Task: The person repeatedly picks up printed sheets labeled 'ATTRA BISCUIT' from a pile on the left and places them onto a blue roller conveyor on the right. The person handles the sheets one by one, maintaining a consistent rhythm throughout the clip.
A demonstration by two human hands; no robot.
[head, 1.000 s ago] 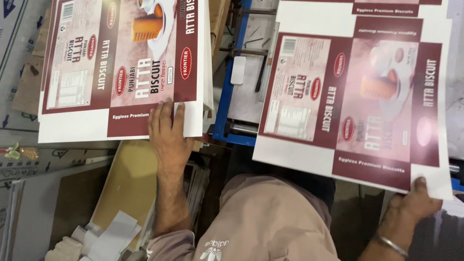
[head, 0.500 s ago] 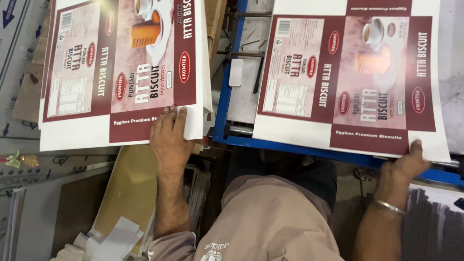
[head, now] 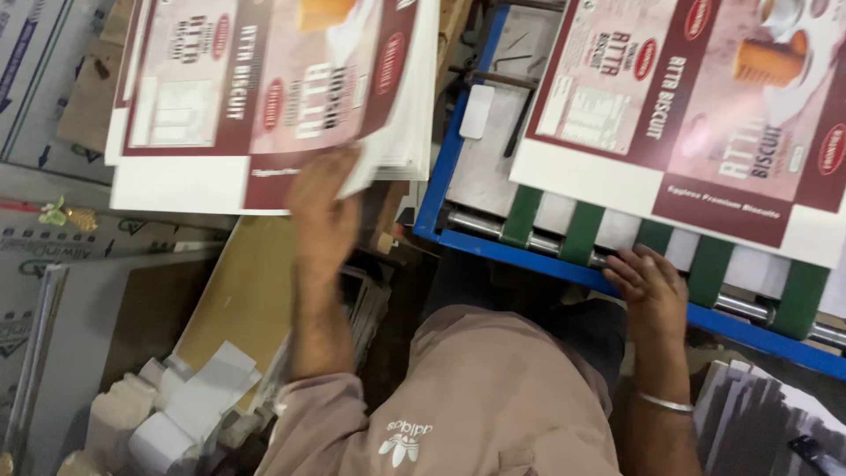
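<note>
In the head view, the left hand (head: 322, 207), blurred, has its fingers under the lifted corner of the top printed carton sheet (head: 264, 88) on a stack at upper left. The right hand (head: 652, 291), fingers curled together, rests on the blue feeder frame (head: 529, 256) at lower right, just below another printed sheet (head: 696, 115) lying over green belts (head: 582, 231).

glossy printed card sheets (head: 264, 97), blue painted metal frame (head: 529, 251), green fabric belts (head: 709, 269).
</note>
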